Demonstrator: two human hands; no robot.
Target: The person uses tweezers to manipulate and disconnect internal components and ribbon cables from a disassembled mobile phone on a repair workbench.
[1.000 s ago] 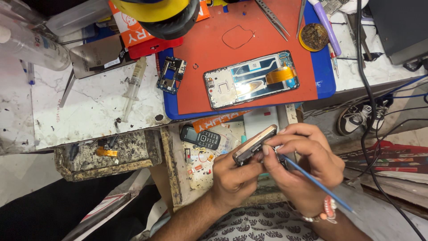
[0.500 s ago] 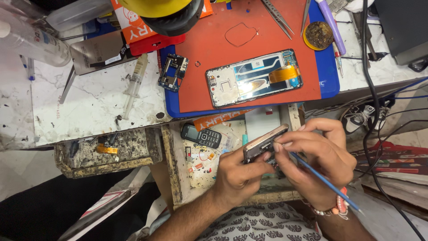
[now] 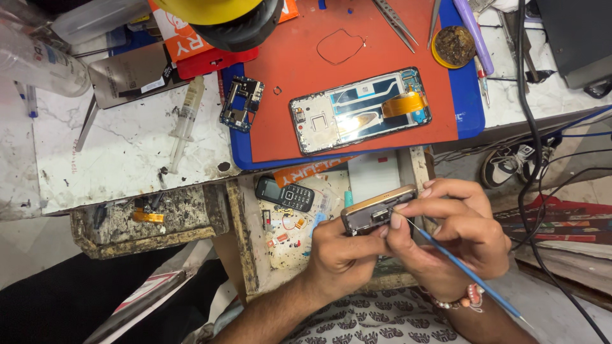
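Down at the near edge of the scuffed, stained white marble desk (image 3: 127, 146), the left hand (image 3: 341, 251) is closed around a small gold-rimmed phone body (image 3: 376, 209) with dark, exposed innards, tilted and held above an open wooden drawer (image 3: 245, 248) strewn with tiny parts. Just beside it, the right hand (image 3: 462, 232) pinches a slim blue-handled tool (image 3: 472, 275), its thin metal tip touching the phone's edge. Farther up, a smooth orange rubber mat (image 3: 299, 95) over a blue one carries an opened phone frame (image 3: 360, 109) with an orange flex strip, a small circuit board (image 3: 242, 103) at its left edge, and steel tweezers (image 3: 395, 22). A black keypad phone (image 3: 285, 194) lies in the drawer, near the left hand.
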